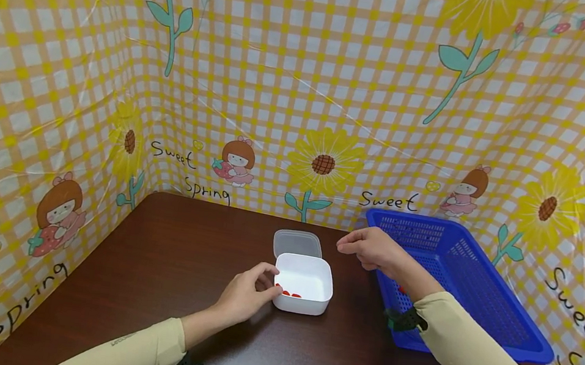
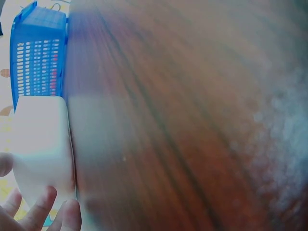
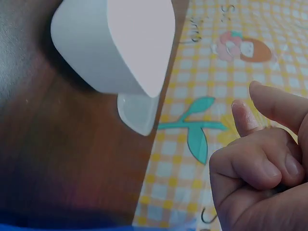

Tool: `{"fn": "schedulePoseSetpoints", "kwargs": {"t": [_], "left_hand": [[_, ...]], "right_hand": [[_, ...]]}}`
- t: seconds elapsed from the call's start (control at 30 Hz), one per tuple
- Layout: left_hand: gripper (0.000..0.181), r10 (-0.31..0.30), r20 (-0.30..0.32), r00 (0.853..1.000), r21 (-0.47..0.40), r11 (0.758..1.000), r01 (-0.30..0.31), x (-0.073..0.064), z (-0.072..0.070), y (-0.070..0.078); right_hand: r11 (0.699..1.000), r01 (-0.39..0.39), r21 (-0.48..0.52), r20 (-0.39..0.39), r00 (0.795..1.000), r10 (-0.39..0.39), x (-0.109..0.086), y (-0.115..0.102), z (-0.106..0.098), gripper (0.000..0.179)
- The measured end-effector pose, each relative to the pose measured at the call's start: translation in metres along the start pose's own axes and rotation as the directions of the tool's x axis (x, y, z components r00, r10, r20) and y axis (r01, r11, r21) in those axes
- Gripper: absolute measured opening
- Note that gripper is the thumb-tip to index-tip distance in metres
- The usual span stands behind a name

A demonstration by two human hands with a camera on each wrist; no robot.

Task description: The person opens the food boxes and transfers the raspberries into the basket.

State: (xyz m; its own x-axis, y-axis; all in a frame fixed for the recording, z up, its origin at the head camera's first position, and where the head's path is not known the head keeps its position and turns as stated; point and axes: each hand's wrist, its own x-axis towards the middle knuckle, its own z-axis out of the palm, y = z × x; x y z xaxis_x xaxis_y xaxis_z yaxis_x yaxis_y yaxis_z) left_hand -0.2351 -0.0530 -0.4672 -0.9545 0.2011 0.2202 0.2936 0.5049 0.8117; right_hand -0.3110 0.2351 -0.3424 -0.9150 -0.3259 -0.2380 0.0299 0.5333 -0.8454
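A white rounded-square plastic box (image 1: pixel 300 305) stands uncovered on the table, with several small red pieces (image 1: pixel 295 296) at its front left inside. My left hand (image 1: pixel 247 292) holds the box at its left side, thumb and index fingertips at the rim. In the left wrist view, fingers (image 2: pixel 44 204) lie over the box wall (image 2: pixel 41 127). My right hand (image 1: pixel 373 247) hovers between the box and the blue basket. The right wrist view shows its thumb and index finger (image 3: pixel 279 103) apart, nothing between them, and the other fingers bent.
Behind the box lies a translucent lid (image 1: pixel 297 243). A blue perforated basket (image 1: pixel 478 287) stands at the right, with something red (image 1: pixel 402 289) inside, partly hidden by my right forearm. Checked sunflower cloth (image 1: pixel 285 70) hangs around the dark brown table (image 1: pixel 178 247).
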Motion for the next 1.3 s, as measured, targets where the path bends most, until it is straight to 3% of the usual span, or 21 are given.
{"fn": "schedulePoseSetpoints", "kwargs": {"t": [0.5, 0.87, 1.07, 1.3], "left_hand": [[0.029, -0.003, 0.004, 1.0, -0.011, 1.0, 0.003, 0.0, 0.0, -0.001], [0.033, 0.004, 0.01, 1.0, 0.009, 1.0, -0.004, 0.003, -0.001, 0.0], [0.033, 0.0, 0.011, 1.0, 0.007, 1.0, 0.0, 0.003, -0.001, 0.0], [0.032, 0.001, 0.001, 1.0, 0.008, 1.0, -0.001, 0.001, 0.0, -0.001]], "right_hand": [[1.0, -0.022, 0.004, 0.042, 0.999, 0.022, 0.013, 0.002, 0.05, 0.03], [0.998, -0.046, -0.033, 0.059, 0.997, 0.048, 0.024, 0.012, 0.075, 0.029], [0.992, -0.047, -0.117, 0.055, 0.997, 0.054, 0.028, 0.012, 0.088, 0.022], [0.962, -0.016, -0.271, 0.045, 0.999, 0.029, 0.031, 0.009, 0.102, 0.013]]}}
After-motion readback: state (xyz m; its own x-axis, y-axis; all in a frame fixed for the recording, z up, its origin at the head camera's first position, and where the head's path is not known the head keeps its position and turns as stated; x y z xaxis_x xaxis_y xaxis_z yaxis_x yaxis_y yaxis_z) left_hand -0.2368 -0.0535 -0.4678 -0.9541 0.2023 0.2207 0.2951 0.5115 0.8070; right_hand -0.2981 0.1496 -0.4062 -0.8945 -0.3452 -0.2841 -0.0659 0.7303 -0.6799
